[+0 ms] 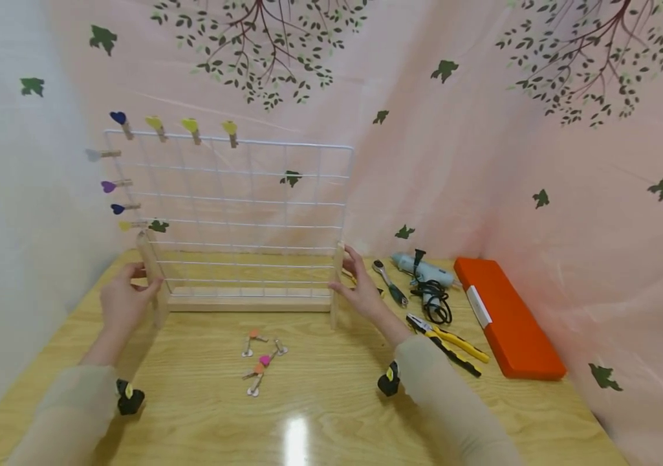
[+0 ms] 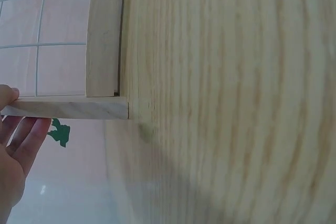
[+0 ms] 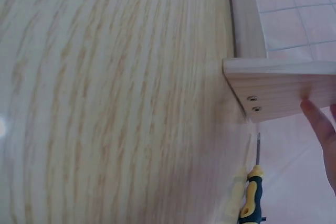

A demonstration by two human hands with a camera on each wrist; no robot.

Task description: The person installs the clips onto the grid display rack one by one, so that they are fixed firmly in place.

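A white wire grid stand (image 1: pixel 249 203) rises upright from a wooden base bar (image 1: pixel 249 304) between two wooden side boards. My left hand (image 1: pixel 127 299) pinches the left side board (image 2: pixel 68 108), thumb on one face and fingers on the other. At the opposite end my right hand (image 1: pixel 360 285) holds the right side board (image 3: pixel 278 87), a fingertip (image 3: pixel 311 109) against its outer face near two screws. Clothespins with heart tops, including a yellow one (image 1: pixel 189 125) and a purple one (image 1: pixel 108 186), are clipped along the grid's top and left edges.
Several loose heart clothespins (image 1: pixel 264 360) lie in front of the stand. On the right are pliers (image 1: pixel 453 343), a ratchet wrench (image 1: pixel 389 285), a glue gun (image 1: pixel 424 272) with a black cord, and a red case (image 1: pixel 511 323). A screwdriver (image 3: pixel 253 192) lies beside the right board.
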